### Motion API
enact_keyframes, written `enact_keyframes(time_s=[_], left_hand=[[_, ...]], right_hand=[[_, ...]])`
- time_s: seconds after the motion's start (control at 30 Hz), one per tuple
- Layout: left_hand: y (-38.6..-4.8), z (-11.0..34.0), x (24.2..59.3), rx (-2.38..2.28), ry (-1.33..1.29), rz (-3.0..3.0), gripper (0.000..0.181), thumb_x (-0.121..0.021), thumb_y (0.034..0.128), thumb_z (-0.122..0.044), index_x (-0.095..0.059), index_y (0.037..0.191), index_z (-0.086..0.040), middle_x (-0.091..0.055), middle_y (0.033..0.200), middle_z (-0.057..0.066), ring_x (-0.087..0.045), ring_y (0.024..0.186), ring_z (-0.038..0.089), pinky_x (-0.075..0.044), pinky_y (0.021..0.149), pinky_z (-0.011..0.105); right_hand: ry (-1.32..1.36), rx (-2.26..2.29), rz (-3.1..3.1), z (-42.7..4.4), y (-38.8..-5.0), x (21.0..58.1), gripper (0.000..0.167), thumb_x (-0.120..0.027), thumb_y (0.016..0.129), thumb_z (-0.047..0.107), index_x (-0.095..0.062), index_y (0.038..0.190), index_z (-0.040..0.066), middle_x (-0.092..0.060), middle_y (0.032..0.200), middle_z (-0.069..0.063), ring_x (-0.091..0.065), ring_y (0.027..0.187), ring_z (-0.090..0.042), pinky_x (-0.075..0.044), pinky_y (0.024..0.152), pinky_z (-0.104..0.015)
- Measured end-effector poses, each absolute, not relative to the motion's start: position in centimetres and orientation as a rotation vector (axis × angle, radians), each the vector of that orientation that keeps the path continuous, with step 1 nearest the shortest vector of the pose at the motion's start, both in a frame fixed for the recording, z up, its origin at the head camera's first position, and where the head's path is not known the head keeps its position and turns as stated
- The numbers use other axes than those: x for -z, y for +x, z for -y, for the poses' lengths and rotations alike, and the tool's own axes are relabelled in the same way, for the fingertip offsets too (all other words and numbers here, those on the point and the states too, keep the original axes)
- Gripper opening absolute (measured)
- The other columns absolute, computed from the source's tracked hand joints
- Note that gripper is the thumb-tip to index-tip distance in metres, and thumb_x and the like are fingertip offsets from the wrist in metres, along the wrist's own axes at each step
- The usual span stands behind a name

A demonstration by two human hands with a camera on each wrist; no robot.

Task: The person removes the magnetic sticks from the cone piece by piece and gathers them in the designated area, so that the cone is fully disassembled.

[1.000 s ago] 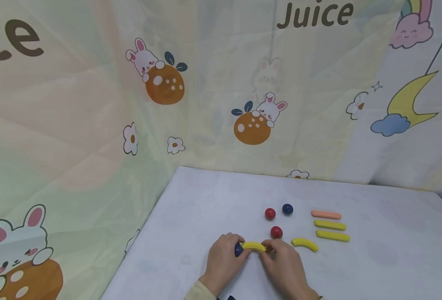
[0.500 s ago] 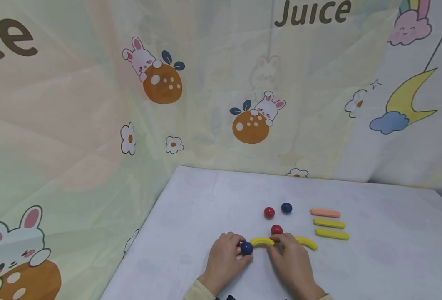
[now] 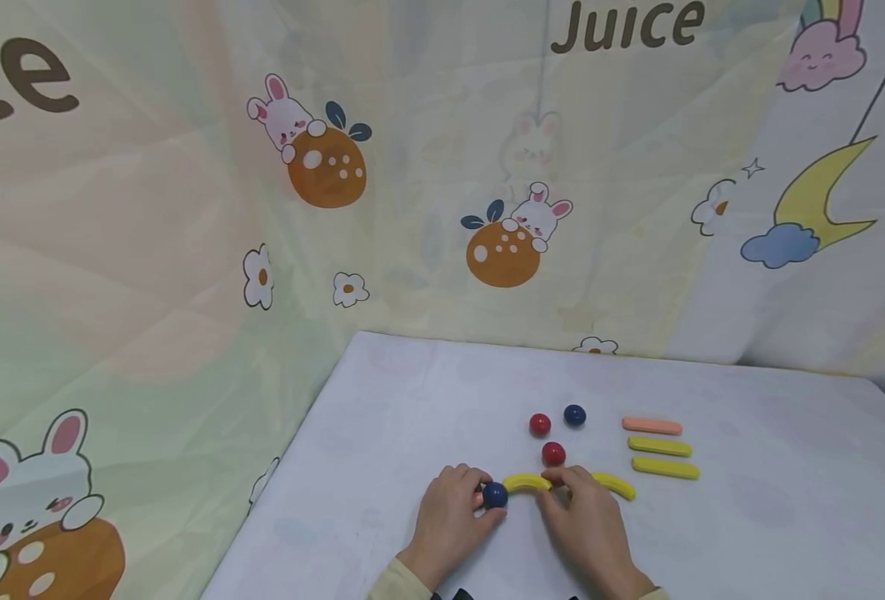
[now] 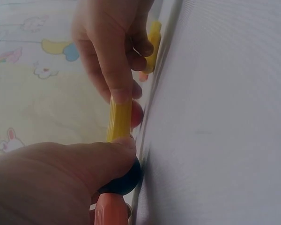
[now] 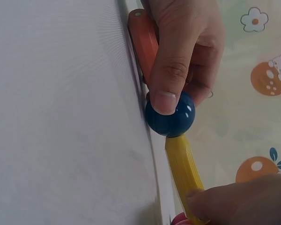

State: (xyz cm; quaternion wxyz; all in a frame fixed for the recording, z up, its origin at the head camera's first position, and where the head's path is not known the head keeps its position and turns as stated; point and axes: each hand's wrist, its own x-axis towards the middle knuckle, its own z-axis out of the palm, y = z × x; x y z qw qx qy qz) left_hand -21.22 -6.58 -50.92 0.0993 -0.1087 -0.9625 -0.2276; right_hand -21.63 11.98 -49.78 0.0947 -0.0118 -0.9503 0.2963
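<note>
My left hand [image 3: 448, 518] pinches a blue ball [image 3: 495, 495] low over the white table. An orange stick [image 5: 143, 43] meets the ball on its left side, mostly covered by that hand in the head view. To the right, a curved yellow stick [image 3: 525, 482] touches the ball in line with it. Thumb and fingers of my right hand [image 3: 587, 523] pinch this stick's far end. Another curved yellow stick [image 3: 617, 486] lies just beyond the right hand, partly hidden by it. A red ball [image 3: 553, 453] rests close behind the right fingertips.
Farther back on the table [image 3: 412, 392] sit a second red ball [image 3: 540, 424] and a dark blue ball [image 3: 574, 415]. On the right lie an orange stick [image 3: 652, 426] and two straight yellow sticks [image 3: 659, 447]. Printed curtains stand along the left and back edges.
The blue ball and curved yellow stick have shifted right, and the ball shows more fully outside the left fingers. My right hand has also moved right. The nearer red ball has moved slightly back.
</note>
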Motion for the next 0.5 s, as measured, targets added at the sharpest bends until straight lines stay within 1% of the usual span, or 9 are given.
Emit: enact_keyframes(time_s=[0.1,0.3,0.5], left_hand=[[-21.2,6.5,50.8,0.672,-0.317,2.853,0.039,-0.082,0.075,-0.046,-0.068,0.103,-0.021,-0.058,0.088,-0.013,-0.044,0.076,0.005,-0.041,0.068,0.023],[-21.2,6.6,50.9,0.709,-0.294,2.825,0.038,-0.083,0.0748,-0.041,-0.068,0.102,-0.019,-0.059,0.087,-0.012,-0.046,0.077,0.006,-0.043,0.069,0.024],[-21.2,6.8,51.0,0.732,-0.303,2.8,0.037,-0.084,0.0741,-0.04,-0.068,0.1,-0.019,-0.06,0.086,-0.01,-0.048,0.078,0.007,-0.044,0.07,0.024]], right_hand=[[-0.038,-0.87,2.822,-12.1,-21.6,49.7,0.028,-0.08,0.079,0.018,-0.072,0.106,0.013,-0.066,0.092,0.001,-0.058,0.082,-0.016,-0.054,0.079,-0.042],[-0.145,-0.906,2.788,-13.6,-21.7,49.2,0.027,-0.075,0.084,0.018,-0.071,0.11,0.011,-0.066,0.093,0.0,-0.055,0.08,-0.018,-0.052,0.073,-0.038],[-0.188,-0.918,2.656,-16.3,-22.3,48.4,0.025,-0.074,0.086,0.016,-0.071,0.109,0.009,-0.067,0.09,-0.003,-0.053,0.076,-0.019,-0.044,0.066,-0.031]])
